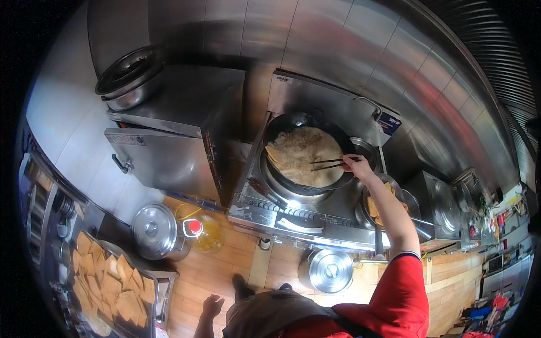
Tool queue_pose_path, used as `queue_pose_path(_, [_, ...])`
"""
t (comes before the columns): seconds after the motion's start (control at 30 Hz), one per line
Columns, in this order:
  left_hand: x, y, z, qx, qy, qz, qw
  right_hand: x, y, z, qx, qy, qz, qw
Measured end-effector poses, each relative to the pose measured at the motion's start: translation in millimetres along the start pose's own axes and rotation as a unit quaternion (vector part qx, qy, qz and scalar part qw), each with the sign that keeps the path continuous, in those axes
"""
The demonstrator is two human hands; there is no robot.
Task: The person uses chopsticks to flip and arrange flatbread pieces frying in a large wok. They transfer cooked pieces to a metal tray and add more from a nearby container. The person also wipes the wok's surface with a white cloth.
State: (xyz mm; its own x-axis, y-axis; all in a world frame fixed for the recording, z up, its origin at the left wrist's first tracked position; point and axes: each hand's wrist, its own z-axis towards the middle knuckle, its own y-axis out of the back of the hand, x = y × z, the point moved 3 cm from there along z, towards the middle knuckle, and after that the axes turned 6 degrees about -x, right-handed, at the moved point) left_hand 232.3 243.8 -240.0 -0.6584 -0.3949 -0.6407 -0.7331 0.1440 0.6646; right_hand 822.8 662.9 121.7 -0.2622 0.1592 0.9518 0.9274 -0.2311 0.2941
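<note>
My right hand (357, 165) is closed around a pair of dark chopsticks (328, 164), reaching over the right rim of a large black wok (291, 120). The tips are at the pale, foaming oil (307, 149) that fills the wok. A golden flat piece of food (274, 154) shows at the wok's left side. Under my right forearm, several browned pieces (372, 207) lie in a round vessel, partly hidden by the arm. My left hand (212, 306) hangs low over the floor beside my apron, fingers apart and holding nothing.
A tray of flat tan slabs (115, 284) stands at lower left. Nearby are a lidded steel pot (153, 230) and an oil jug (205, 234). Another lidded pot (331, 271) sits before the stove. At left, a steel cabinet (163, 163) carries stacked bowls (127, 98). A tap (369, 103) rises behind the wok.
</note>
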Motion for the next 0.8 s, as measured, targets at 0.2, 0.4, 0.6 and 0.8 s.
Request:
queue_pose_path(0.2, [-3, -5, 9, 0.004, -0.005, -0.013, 1.0, 55, 11, -68, 0.038, 0.085, -0.124, 0.988])
queue_pose_path(0.4, [-9, -13, 9, 0.029, 0.011, -0.004, 1.0, 99, -20, -132, 0.035, 0.335, -0.261, 0.905])
queue_pose_path(0.6, [-22, -14, 10, 0.027, 0.0, -0.018, 0.999, 71, -101, -125, 0.113, 0.412, -0.319, 0.846])
queue_pose_path(0.8, [-15, 1, -5, -0.01, 0.02, -0.021, 1.0, 52, -106, -89, 0.027, 0.393, -0.275, 0.877])
